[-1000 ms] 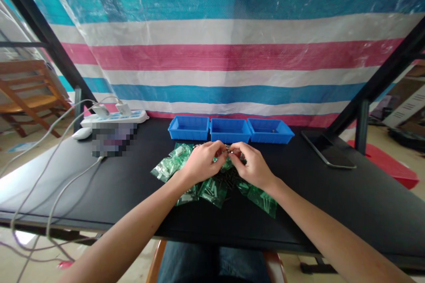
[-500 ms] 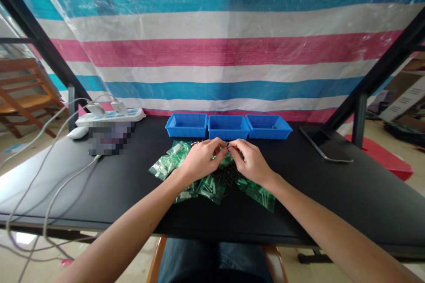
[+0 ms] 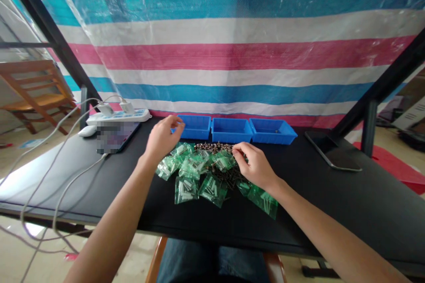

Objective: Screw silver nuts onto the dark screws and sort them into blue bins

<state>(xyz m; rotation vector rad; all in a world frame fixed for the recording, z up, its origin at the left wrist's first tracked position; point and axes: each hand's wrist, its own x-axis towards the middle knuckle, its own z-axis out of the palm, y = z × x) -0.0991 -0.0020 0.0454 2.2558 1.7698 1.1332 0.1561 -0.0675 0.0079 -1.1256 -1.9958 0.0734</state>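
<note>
My left hand [image 3: 165,135] is raised at the left end of the left blue bin [image 3: 196,128], its fingertips over the near left corner. Its fingers are bent together, and anything between them is too small to make out. My right hand [image 3: 255,164] is at the right edge of a pile of small metal fasteners [image 3: 214,147], thumb and forefinger pinched at the pile. What they hold cannot be made out. Green plastic packets [image 3: 186,189] with pale plugs and screws lie before and left of the pile. Dark screws [image 3: 229,177] are heaped among them.
A middle blue bin [image 3: 231,131] and a right blue bin [image 3: 272,132], with a small piece inside, stand in the row. A phone [image 3: 332,150] lies at the right. At the left are a power strip [image 3: 119,116], a tablet [image 3: 128,137], a white mouse [image 3: 87,131] and cables.
My left hand has moved left and away from my right hand, up to the left bin. My right hand stays by the pile. The fasteners and packets between them are uncovered.
</note>
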